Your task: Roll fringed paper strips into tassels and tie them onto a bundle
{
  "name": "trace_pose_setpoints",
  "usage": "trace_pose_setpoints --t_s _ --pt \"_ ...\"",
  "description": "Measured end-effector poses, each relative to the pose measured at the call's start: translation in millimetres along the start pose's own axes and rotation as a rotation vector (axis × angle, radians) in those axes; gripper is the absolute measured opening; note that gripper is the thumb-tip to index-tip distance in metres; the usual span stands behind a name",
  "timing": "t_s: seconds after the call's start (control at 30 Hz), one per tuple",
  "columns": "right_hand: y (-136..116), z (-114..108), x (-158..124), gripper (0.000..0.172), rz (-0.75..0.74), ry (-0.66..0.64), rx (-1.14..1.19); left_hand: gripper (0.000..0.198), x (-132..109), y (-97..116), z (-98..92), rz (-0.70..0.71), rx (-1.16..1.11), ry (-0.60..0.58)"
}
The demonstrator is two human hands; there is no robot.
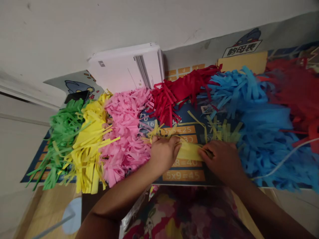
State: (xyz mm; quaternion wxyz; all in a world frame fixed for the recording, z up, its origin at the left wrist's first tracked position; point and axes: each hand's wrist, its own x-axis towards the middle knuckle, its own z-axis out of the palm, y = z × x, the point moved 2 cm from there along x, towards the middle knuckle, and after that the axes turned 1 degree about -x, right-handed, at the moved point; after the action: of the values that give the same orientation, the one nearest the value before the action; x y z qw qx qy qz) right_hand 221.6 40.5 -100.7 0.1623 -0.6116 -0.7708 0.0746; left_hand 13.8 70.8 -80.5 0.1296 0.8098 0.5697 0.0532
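A yellow fringed paper strip [187,150] lies flat on the dark blue multiplication mat [184,175] in the middle. My left hand [163,152] presses its left end, with loose yellow fringe sticking up just above the fingers. My right hand [220,156] pinches its right end, next to a tuft of olive-yellow fringe [224,131]. Both hands rest on the mat with the strip stretched between them.
Piles of cut fringe ring the mat: green [62,132], yellow [87,146], pink [127,132], red [174,93], blue [261,132], more red [296,89] far right. A white paper stack [124,68] stands against the wall. A white cord [286,157] crosses the blue pile.
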Motion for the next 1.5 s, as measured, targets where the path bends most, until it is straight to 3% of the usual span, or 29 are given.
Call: trace_pose_setpoints --t_s 0.23,0.8,0.87,0.93,1.03,1.17,1.23,1.33,1.5 --pt "0.0 -1.5 0.6 0.022 0.011 -0.006 0.044 0.055 -3.4 -1.4 2.3 0.049 0.135 0.062" --pt "1.7 1.1 2.5 0.023 0.046 -0.008 0.032 0.032 -1.7 -4.2 9.8 0.034 0.128 0.165" --pt "2.5 0.2 2.6 0.018 0.078 0.005 0.039 0.027 -4.0 -2.4 6.5 0.115 0.155 0.208" --pt "1.2 -5.0 1.0 0.017 0.093 0.054 0.004 0.022 -6.6 1.7 3.3 0.302 0.169 0.172" --pt "-7.6 -19.7 -6.2 0.012 -0.023 0.172 -0.095 0.021 -11.1 7.9 -1.7 0.543 0.200 -0.012" --pt "-22.6 -30.0 -17.0 0.014 -0.435 0.099 -0.075 0.024 -18.1 12.4 -13.1 0.554 0.234 -0.074" --pt "-23.2 -28.5 -16.3 0.015 -0.533 0.048 -0.103 0.029 -21.3 14.0 -17.1 0.550 0.200 -0.069" --pt "-17.6 -26.5 -7.1 0.020 -0.552 0.068 -0.140 0.036 -22.1 14.2 -17.1 0.542 0.165 -0.046" --pt "-17.3 -32.7 4.2 0.018 -0.472 0.074 -0.153 0.025 -13.7 8.7 -6.4 0.537 0.183 0.057"
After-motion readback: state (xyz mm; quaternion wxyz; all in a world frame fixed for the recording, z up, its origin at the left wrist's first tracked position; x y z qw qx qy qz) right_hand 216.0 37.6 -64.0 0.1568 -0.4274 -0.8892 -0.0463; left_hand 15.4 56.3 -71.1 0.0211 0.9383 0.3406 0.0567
